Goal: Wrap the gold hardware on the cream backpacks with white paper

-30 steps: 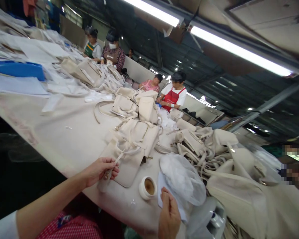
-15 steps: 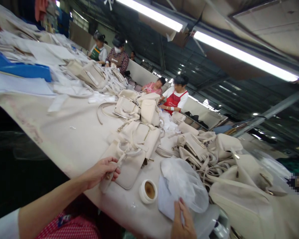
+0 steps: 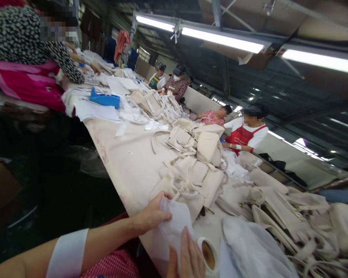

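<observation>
A thin white sheet, perhaps paper, is between my two hands above the near edge of the table. My left hand grips its upper left corner with thumb and fingers closed. Lower down, my right hand pinches the sheet between thumb and straight fingers, partly cut off by the frame's bottom. Close to its fingertips stands an open round white jar with brown contents. Just beyond the sheet lie cream handbags with straps, the nearest partly hidden by it.
A clear plastic bag lies right of the jar, with heaped cream bags behind. A blue holder and papers are farther left on the table. Several co-workers stand around it, one in a red apron.
My left hand has let go of the strap piece and now holds the white sheet. My right hand has moved from beside the plastic bag to the sheet. The view has swung left.
</observation>
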`<action>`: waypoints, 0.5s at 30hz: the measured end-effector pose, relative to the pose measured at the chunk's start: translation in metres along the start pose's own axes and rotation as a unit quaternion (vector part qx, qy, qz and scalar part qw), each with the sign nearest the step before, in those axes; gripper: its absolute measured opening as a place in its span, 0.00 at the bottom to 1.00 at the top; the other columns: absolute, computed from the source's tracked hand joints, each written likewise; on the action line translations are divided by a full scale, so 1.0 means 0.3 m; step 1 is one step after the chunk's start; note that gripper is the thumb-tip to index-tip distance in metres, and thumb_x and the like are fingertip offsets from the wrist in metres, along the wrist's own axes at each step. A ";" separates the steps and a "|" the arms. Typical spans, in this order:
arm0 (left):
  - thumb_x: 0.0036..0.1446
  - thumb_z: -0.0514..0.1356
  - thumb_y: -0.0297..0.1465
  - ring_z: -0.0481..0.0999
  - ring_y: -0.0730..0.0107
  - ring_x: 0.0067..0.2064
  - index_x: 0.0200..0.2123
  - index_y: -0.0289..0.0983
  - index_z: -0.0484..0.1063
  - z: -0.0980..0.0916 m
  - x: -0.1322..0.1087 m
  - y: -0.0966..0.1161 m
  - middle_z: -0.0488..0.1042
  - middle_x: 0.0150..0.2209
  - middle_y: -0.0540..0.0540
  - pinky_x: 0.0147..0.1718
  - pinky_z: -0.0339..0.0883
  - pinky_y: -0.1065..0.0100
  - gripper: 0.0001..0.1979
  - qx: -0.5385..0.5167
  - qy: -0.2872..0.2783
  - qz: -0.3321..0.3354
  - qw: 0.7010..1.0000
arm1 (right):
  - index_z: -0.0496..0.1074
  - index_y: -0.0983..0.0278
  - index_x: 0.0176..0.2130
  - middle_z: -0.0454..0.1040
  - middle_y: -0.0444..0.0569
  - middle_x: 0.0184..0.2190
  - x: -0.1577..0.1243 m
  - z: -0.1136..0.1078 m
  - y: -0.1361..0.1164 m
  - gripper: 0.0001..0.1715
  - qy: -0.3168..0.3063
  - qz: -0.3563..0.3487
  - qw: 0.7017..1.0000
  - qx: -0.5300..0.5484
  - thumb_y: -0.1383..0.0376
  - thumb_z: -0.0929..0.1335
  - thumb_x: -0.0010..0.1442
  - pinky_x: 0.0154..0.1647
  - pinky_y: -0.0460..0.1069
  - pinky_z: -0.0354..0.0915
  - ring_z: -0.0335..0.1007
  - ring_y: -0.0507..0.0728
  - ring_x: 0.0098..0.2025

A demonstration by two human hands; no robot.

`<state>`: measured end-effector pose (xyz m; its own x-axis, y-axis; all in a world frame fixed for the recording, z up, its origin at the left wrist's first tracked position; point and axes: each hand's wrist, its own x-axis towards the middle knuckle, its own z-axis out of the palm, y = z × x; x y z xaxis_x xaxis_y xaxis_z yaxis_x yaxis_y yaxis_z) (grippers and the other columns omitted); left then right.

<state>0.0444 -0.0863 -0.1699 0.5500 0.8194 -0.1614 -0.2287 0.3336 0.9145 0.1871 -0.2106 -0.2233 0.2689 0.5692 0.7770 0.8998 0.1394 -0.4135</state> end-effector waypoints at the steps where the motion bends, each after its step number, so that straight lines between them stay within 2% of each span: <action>1: 0.38 0.63 0.28 0.68 0.70 0.30 0.47 0.39 0.59 -0.011 0.004 0.009 0.69 0.30 0.53 0.25 0.61 0.72 0.30 -0.012 -0.009 -0.003 1.000 | 0.78 0.60 0.51 0.79 0.55 0.49 0.014 -0.013 0.023 0.24 0.015 0.097 0.994 0.047 0.51 0.71 0.60 0.57 0.59 0.61 0.73 0.67 0.51; 2: 0.36 0.63 0.27 0.69 0.69 0.31 0.49 0.40 0.59 -0.022 0.008 0.020 0.70 0.31 0.52 0.26 0.63 0.71 0.32 -0.024 -0.026 -0.006 0.999 | 0.77 0.62 0.51 0.79 0.57 0.49 0.038 -0.028 0.043 0.30 0.017 0.204 0.974 0.096 0.46 0.69 0.59 0.56 0.59 0.63 0.73 0.67 0.52; 3: 0.35 0.63 0.27 0.70 0.68 0.32 0.51 0.40 0.58 -0.030 0.010 0.031 0.71 0.32 0.52 0.27 0.64 0.71 0.35 -0.032 -0.041 -0.009 0.999 | 0.77 0.64 0.51 0.79 0.58 0.49 0.068 -0.043 0.057 0.36 0.003 0.315 0.938 0.147 0.40 0.68 0.56 0.53 0.59 0.66 0.74 0.67 0.51; 5: 0.35 0.64 0.27 0.70 0.68 0.32 0.53 0.41 0.57 -0.040 0.010 0.051 0.72 0.32 0.52 0.27 0.64 0.71 0.38 -0.036 -0.064 -0.014 0.997 | 0.76 0.65 0.50 0.80 0.59 0.45 0.136 -0.060 0.063 0.48 -0.075 0.497 0.829 0.247 0.31 0.66 0.49 0.45 0.58 0.71 0.77 0.67 0.46; 6: 0.35 0.64 0.26 0.70 0.68 0.32 0.54 0.41 0.57 -0.041 0.008 0.058 0.72 0.32 0.52 0.27 0.64 0.71 0.39 -0.035 -0.072 -0.015 0.997 | 0.76 0.66 0.48 0.81 0.58 0.42 0.169 -0.059 0.054 0.50 -0.120 0.550 0.775 0.287 0.29 0.66 0.45 0.41 0.56 0.72 0.78 0.66 0.43; 7: 0.35 0.64 0.26 0.70 0.69 0.32 0.54 0.41 0.57 -0.041 0.007 0.062 0.72 0.32 0.52 0.27 0.64 0.72 0.39 -0.030 -0.078 -0.018 0.996 | 0.76 0.66 0.46 0.81 0.57 0.39 0.197 -0.053 0.041 0.50 -0.159 0.578 0.736 0.315 0.30 0.68 0.42 0.38 0.55 0.72 0.78 0.66 0.41; 8: 0.35 0.65 0.26 0.70 0.69 0.31 0.54 0.41 0.57 -0.041 0.005 0.063 0.71 0.32 0.53 0.27 0.63 0.72 0.39 -0.019 -0.079 -0.020 0.996 | 0.77 0.66 0.44 0.82 0.56 0.38 0.218 -0.044 0.027 0.48 -0.186 0.585 0.717 0.330 0.32 0.70 0.40 0.36 0.54 0.72 0.78 0.65 0.39; 9: 0.36 0.65 0.25 0.71 0.69 0.32 0.54 0.41 0.58 -0.041 0.005 0.062 0.71 0.32 0.53 0.27 0.64 0.72 0.38 -0.005 -0.075 -0.023 0.997 | 0.78 0.65 0.43 0.82 0.55 0.37 0.233 -0.032 0.014 0.44 -0.207 0.580 0.713 0.335 0.35 0.73 0.39 0.35 0.53 0.72 0.78 0.64 0.38; 11: 0.37 0.66 0.27 0.71 0.70 0.32 0.53 0.40 0.60 -0.050 0.009 0.056 0.71 0.33 0.53 0.28 0.64 0.72 0.36 0.011 -0.063 -0.030 0.997 | 0.78 0.65 0.42 0.82 0.53 0.35 0.239 -0.015 0.005 0.39 -0.227 0.555 0.738 0.310 0.41 0.76 0.39 0.36 0.52 0.72 0.78 0.64 0.38; 13: 0.40 0.66 0.31 0.71 0.72 0.31 0.50 0.38 0.64 -0.070 0.022 0.054 0.71 0.32 0.52 0.27 0.61 0.73 0.30 0.012 -0.056 -0.038 0.998 | 0.80 0.64 0.38 0.82 0.52 0.33 0.219 -0.018 0.024 0.34 -0.235 0.515 0.784 0.254 0.43 0.76 0.39 0.37 0.52 0.72 0.78 0.65 0.38; 15: 0.41 0.65 0.33 0.70 0.73 0.28 0.45 0.36 0.66 -0.098 0.039 0.062 0.72 0.30 0.51 0.24 0.57 0.73 0.25 0.007 -0.067 -0.058 0.996 | 0.80 0.59 0.32 0.82 0.50 0.31 0.181 -0.047 0.057 0.23 -0.237 0.471 0.826 0.198 0.46 0.76 0.41 0.39 0.53 0.73 0.77 0.66 0.40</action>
<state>0.0229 -0.0567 -0.1656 0.6744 0.7058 -0.2166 -0.1467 0.4157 0.8976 0.2219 -0.1887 -0.1816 0.5361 0.8167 -0.2137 0.1586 -0.3460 -0.9247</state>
